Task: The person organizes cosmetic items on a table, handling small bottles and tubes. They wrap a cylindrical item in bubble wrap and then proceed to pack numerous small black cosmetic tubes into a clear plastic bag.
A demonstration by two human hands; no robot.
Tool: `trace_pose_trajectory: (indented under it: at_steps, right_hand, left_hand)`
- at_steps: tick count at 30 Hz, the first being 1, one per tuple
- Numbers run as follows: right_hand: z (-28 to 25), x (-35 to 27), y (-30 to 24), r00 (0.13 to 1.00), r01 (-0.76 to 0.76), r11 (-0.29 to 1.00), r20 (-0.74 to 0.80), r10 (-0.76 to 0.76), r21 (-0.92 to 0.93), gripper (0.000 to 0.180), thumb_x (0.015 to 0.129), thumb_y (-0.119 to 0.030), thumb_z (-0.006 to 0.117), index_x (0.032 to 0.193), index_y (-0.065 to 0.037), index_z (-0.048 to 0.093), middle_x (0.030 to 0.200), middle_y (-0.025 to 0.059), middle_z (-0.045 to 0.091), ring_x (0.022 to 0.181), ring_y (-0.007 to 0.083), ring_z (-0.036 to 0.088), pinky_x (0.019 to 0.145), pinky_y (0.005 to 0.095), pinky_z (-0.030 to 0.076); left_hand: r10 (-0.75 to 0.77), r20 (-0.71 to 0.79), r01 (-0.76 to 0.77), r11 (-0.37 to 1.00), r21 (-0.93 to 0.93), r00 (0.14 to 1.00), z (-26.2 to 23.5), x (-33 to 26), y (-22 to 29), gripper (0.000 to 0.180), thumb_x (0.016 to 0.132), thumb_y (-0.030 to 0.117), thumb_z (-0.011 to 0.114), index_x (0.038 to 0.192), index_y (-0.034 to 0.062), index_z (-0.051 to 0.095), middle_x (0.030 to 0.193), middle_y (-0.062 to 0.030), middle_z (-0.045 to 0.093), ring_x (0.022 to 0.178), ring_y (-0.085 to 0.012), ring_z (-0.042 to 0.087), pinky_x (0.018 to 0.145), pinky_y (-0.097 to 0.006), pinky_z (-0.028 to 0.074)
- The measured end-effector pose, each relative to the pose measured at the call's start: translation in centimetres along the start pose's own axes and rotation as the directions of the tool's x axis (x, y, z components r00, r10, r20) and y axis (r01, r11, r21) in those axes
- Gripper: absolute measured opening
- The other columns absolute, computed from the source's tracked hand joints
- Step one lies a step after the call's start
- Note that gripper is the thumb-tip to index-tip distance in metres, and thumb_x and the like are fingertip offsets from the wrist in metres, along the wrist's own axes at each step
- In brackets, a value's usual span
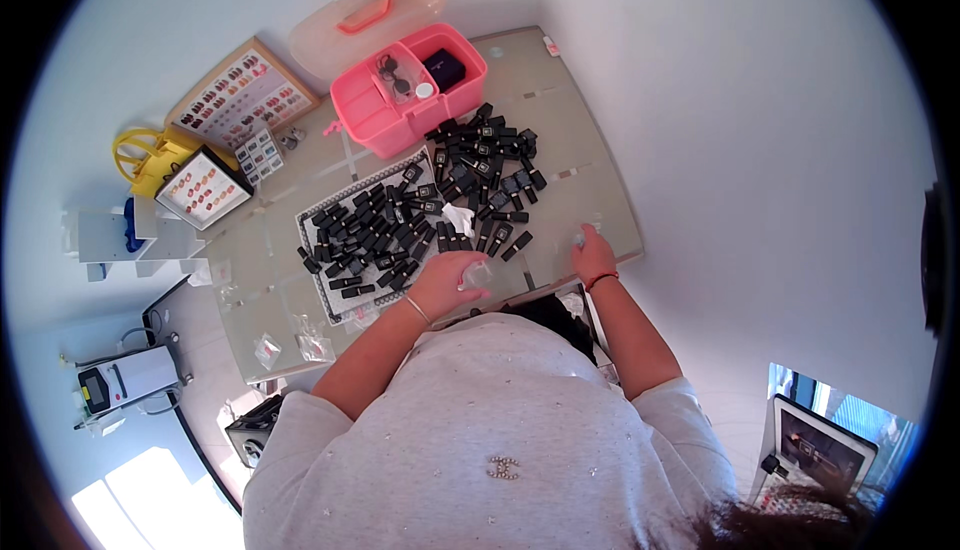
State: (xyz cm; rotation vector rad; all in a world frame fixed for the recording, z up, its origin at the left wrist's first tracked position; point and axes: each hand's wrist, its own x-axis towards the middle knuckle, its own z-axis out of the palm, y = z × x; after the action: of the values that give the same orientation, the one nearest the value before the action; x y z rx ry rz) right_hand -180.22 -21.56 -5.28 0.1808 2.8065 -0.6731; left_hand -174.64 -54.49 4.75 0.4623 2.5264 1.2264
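My left hand (445, 282) curls around a small clear container (478, 275) just above the table's near edge. Off to the right, my right hand (593, 255) is closed, fingers pinching a small pale bluish thing (579, 240) whose kind I cannot make out. Beyond my left hand lie many black nail polish bottles, one group (375, 235) spread over a patterned white tray (340, 312) and another pile (490, 165) loose on the table. A crumpled white tissue (459, 218) rests among the bottles, a little beyond my left hand.
A pink storage box (380, 130) with its clear lid raised stands at the back. Nail colour display boards (243, 95) and a yellow handbag (153, 160) are at the far left. Clear plastic packets (313, 346) lie near left. A white wall (720, 150) borders the table's right.
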Motion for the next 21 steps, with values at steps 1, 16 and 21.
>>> trace_pose_trajectory:
  at_steps: [1,16,21]
  right_hand:
    - [-0.2,0.2,1.3,1.000,-0.006,1.000,0.015,0.006,-0.029,0.049,0.086,-0.013,0.065,0.133,-0.008,0.054,0.102,0.0225,0.067,0.097,0.0398,0.065,0.085,0.0483,0.053]
    - [4.3,-2.9,-0.9,0.906,0.399,0.915,0.182,-0.383,-0.063,0.027,0.084,-0.017,0.069,0.110,-0.015,0.061,0.100,0.0134,0.062,0.093,0.0369,0.064,0.077,0.0481,0.054]
    - [4.9,-3.5,-1.8,0.896,0.417,0.901,0.220,-0.385,-0.119,0.015,0.085,-0.018,0.067,0.098,-0.013,0.063,0.098,0.0115,0.062,0.089,0.0351,0.065,0.075,0.0474,0.054]
  left_hand:
    - [-0.031,0.024,0.031,1.000,0.002,0.999,-0.1,-0.1,0.1,0.059,0.070,0.026,0.085,0.121,0.0072,0.065,0.115,-0.0128,0.068,0.103,-0.0322,0.065,0.092,-0.039,0.051]
    - [0.031,-0.010,-0.030,0.999,0.045,0.999,0.4,0.5,0.2,0.060,0.070,0.031,0.084,0.121,0.0063,0.065,0.114,-0.0136,0.068,0.091,-0.0298,0.065,0.084,-0.038,0.053]
    - [-0.008,0.010,0.008,1.000,0.017,1.000,0.3,0.4,0.5,0.060,0.071,0.030,0.085,0.122,0.0071,0.064,0.115,-0.0136,0.068,0.100,-0.0325,0.064,0.089,-0.040,0.052]
